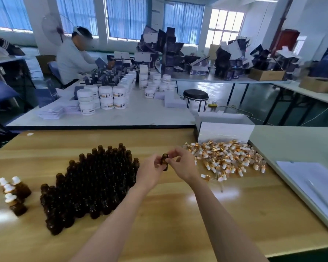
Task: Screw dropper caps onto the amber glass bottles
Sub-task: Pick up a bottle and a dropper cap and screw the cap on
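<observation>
Wooden worktop point(159, 214) is seen in a packing room, with white jars and dark cartons stacked on tables behind. One amber bottle point(164, 162) is held above the surface between both hands: the left hand point(150, 172) is pinched round its body, presumably to steady it, while the right hand point(180, 164) has its fingertips closed at the neck. Whether a cap is under those fingers cannot be told — no white bulb is visible. Uncapped bottles point(95, 186) are massed upright just left of the hands; four capped bottles point(14, 193) are set well apart at the far left, evidently as finished stock. Dropper caps point(227, 159) are heaped loose to the right, near the working hand. Bare board is left toward the near edge — ample room for the forearms.
</observation>
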